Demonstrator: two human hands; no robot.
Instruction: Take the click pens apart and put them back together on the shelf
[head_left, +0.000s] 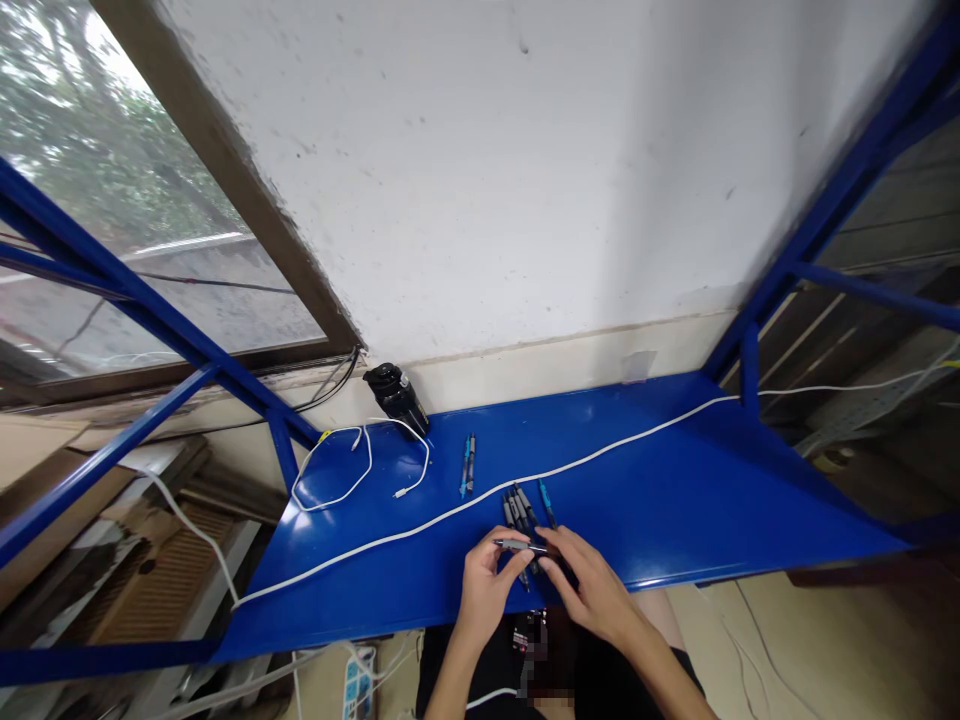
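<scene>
Gray-and-black pen (517,545) lies crosswise between both hands, over the pens (517,510) on the blue shelf (600,450). Left hand (486,585): thumb and index finger pinch its gray end. Right hand (589,580): thumb and index fingertips close on its dark end; other fingers curled, partly hidden. White cable (450,512) runs just beyond the hands.

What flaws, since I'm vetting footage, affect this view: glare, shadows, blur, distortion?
Head view: bright sky washes out the window's top; glare marks the blue table's left side and front edge; soft shadow bands the wall's right; outer areas look stretched and smeared; a pixelated patch sits bottom center.
</scene>
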